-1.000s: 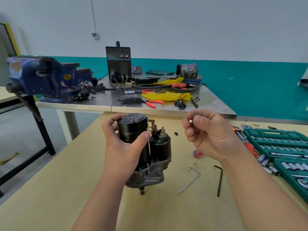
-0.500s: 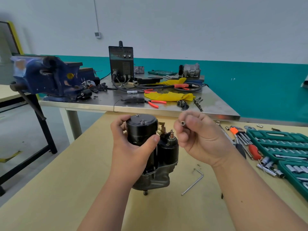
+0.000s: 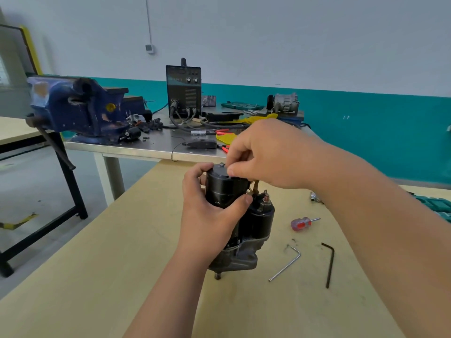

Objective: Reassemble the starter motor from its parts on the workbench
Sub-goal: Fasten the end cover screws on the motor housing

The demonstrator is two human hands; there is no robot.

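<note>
We judge the starter motor (image 3: 240,215), upright on the counter (image 3: 102,276) left of the screwdriver (image 3: 302,223), heavy, rigid and top-heavy, so our left hand (image 3: 210,218) clasps its smooth black barrel while our right hand (image 3: 263,154) pinches perhaps a small fastener at its cap.
</note>
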